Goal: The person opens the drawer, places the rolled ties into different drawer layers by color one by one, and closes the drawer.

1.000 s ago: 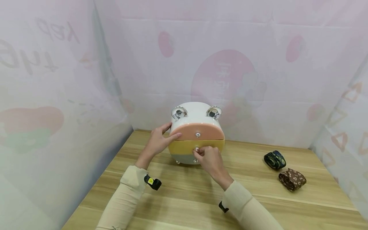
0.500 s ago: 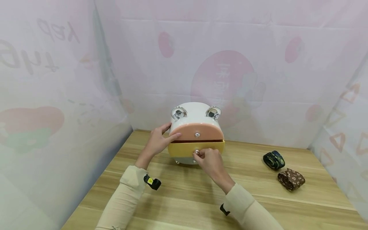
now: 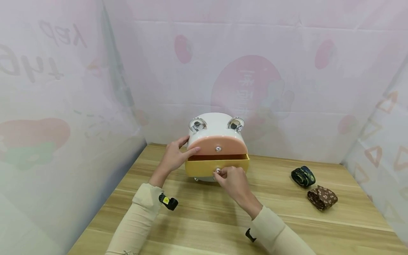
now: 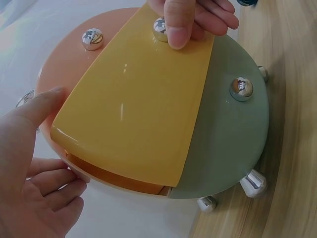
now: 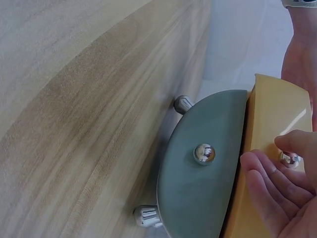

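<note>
Head view shows a small round drawer box [image 3: 217, 141] standing near the back edge of the wooden tabletop [image 3: 204, 219], with a pink top drawer [image 3: 217, 146], a yellow middle drawer [image 3: 216, 167] and a grey-green bottom drawer [image 4: 233, 134]. The right hand [image 3: 232, 179] pinches the silver knob [image 3: 218, 170] of the yellow drawer between thumb and fingertips; the left wrist view shows the thumb [image 4: 176, 22] lying over that knob. The left hand [image 3: 173, 157] rests against the box's left side, fingers fairly straight and spread, the forefinger lying along the edge of the pink drawer. A second ago the yellow drawer sat flush with the box front; half a second ago a dark slit showed above it; now it stands clearly forward of the other two fronts, with its open top visible from the head view and its side wall showing in the left wrist view. So the drawer is sliding out under the pull while the left hand braces the box, which has not shifted on the tabletop. Well apart to the right lie a dark rolled tie [image 3: 303, 176] and a brown spotted rolled tie [image 3: 322, 197], untouched.
</note>
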